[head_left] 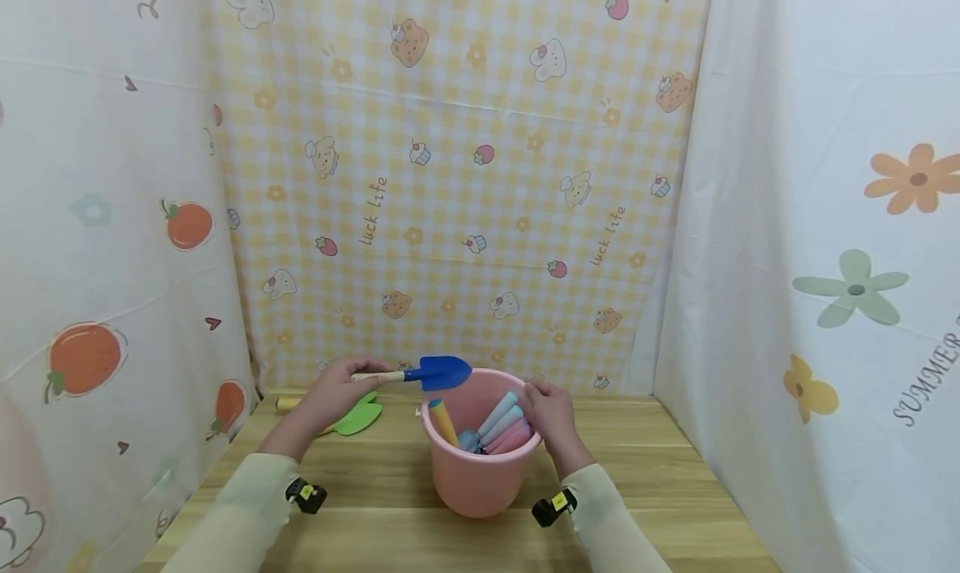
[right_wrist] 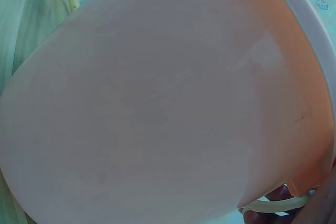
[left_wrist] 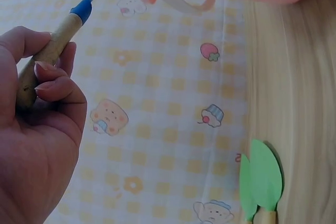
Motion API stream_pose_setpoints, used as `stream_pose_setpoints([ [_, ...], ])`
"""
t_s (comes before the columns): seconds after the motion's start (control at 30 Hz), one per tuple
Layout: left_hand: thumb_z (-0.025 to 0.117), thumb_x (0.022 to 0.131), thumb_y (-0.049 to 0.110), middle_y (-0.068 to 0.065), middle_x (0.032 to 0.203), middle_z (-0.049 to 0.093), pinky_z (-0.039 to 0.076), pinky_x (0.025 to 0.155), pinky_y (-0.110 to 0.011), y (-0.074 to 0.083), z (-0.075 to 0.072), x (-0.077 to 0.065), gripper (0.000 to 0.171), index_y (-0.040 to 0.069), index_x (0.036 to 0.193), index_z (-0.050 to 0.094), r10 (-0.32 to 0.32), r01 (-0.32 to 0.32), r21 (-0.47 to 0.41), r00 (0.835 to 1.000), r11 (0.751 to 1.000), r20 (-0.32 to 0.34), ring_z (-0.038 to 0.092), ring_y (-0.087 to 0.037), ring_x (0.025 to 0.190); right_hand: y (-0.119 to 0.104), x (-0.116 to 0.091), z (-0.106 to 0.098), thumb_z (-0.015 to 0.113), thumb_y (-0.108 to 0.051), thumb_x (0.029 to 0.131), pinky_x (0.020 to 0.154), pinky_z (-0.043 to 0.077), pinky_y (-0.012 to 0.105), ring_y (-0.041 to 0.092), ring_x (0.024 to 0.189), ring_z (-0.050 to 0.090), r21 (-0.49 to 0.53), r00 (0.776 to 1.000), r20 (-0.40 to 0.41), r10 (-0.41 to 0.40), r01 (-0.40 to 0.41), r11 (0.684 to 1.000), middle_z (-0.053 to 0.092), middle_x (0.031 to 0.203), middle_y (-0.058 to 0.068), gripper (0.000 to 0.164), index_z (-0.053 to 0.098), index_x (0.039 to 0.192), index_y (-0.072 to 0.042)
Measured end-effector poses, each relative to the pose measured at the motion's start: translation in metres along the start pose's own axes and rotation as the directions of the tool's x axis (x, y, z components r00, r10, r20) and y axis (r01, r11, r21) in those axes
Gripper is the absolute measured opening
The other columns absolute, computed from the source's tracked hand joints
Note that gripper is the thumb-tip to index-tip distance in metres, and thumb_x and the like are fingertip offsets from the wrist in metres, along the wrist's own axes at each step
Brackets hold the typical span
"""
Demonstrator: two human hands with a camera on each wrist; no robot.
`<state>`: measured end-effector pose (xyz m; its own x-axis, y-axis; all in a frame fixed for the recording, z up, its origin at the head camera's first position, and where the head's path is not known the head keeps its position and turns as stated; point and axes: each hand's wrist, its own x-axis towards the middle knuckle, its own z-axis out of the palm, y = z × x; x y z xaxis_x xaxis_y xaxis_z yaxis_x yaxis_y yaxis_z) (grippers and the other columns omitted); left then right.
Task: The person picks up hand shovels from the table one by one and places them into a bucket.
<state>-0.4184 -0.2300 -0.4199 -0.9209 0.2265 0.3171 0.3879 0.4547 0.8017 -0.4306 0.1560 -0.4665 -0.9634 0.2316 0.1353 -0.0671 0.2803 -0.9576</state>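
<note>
My left hand (head_left: 337, 390) grips the pale wooden handle of a small trowel (head_left: 445, 373) with a blue blade. The blade points right, overlapping the back left rim of a pink bucket (head_left: 480, 483) in the head view. In the left wrist view, fingers and thumb curl around the trowel's handle (left_wrist: 56, 40). My right hand (head_left: 551, 415) holds the bucket's right rim; the right wrist view is mostly filled by the bucket's wall (right_wrist: 157, 93). Inside the bucket stand a yellow stick (head_left: 442, 423) with a blue end, light blue rods (head_left: 497, 419) and pink rods (head_left: 510, 438).
Green trowels (head_left: 360, 416) with wooden handles lie on the wooden table (head_left: 375, 506), left of the bucket. A yellow handle end (head_left: 287, 404) shows behind the left forearm. A checked cloth (head_left: 450, 223) hangs behind the table, with white printed curtains (head_left: 750, 223) on both sides.
</note>
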Motion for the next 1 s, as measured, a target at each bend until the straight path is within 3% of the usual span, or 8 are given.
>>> stream_pose_setpoints([
  [0.17,0.076,0.106,0.026,-0.006,0.127,0.076,0.053,0.092,-0.039,0.008,0.005,0.003,0.019,0.016,0.122,0.080,-0.005,0.005,-0.005,1.000,1.000,0.006,0.067,-0.022,0.109,0.001,0.000,0.000,0.064,-0.025,0.112,0.104,0.061,0.051,0.034,0.125,0.069,-0.007,1.000,-0.003,0.001,-0.001,1.000,0.075,0.133,0.018,0.031,0.081,0.129,-0.005],
  [0.33,0.079,0.104,0.024,-0.008,0.130,0.075,0.051,0.067,-0.032,0.011,0.010,0.006,0.016,0.016,0.117,0.081,-0.015,0.015,-0.028,1.000,1.000,0.017,0.056,-0.023,0.078,0.001,-0.001,0.001,0.063,-0.024,0.112,0.105,0.061,0.051,0.034,0.125,0.069,-0.016,1.000,-0.001,-0.003,0.003,1.000,0.075,0.133,0.019,0.032,0.081,0.129,-0.004],
  [0.47,0.081,0.102,0.024,-0.008,0.105,0.072,0.049,0.058,-0.028,0.018,0.014,0.008,0.016,0.014,0.115,0.081,-0.030,0.032,-0.061,0.999,0.998,0.026,0.052,-0.021,0.068,0.001,-0.001,0.000,0.064,-0.024,0.112,0.104,0.062,0.050,0.034,0.124,0.070,-0.020,1.000,-0.002,-0.008,0.008,1.000,0.076,0.132,0.019,0.032,0.081,0.128,-0.004],
  [0.63,0.082,0.103,0.028,-0.004,0.086,0.059,0.045,0.061,-0.029,0.026,0.018,0.010,0.022,0.010,0.115,0.079,-0.036,0.040,-0.094,0.998,0.995,0.044,0.046,-0.019,0.070,0.001,-0.001,0.000,0.063,-0.026,0.112,0.103,0.062,0.050,0.033,0.123,0.070,-0.013,1.000,0.003,0.008,-0.008,1.000,0.075,0.132,0.018,0.031,0.081,0.128,-0.006],
  [0.8,0.083,0.102,0.028,-0.005,0.088,0.059,0.046,0.069,-0.033,0.025,0.023,0.015,0.022,0.010,0.113,0.076,-0.030,0.036,-0.128,0.999,0.991,0.045,0.048,-0.021,0.076,0.000,-0.001,-0.001,0.063,-0.027,0.113,0.104,0.061,0.052,0.034,0.124,0.070,-0.007,1.000,0.010,0.012,-0.012,1.000,0.075,0.133,0.018,0.033,0.080,0.131,-0.005],
  [1.0,0.082,0.103,0.023,-0.009,0.100,0.066,0.056,0.080,-0.035,0.027,0.032,0.020,0.024,0.007,0.117,0.072,-0.016,0.026,-0.197,0.999,0.980,0.050,0.060,-0.025,0.090,0.000,-0.002,-0.001,0.063,-0.025,0.113,0.107,0.060,0.053,0.035,0.127,0.069,-0.009,1.000,0.011,-0.007,0.007,1.000,0.075,0.134,0.019,0.033,0.079,0.132,-0.003],
])
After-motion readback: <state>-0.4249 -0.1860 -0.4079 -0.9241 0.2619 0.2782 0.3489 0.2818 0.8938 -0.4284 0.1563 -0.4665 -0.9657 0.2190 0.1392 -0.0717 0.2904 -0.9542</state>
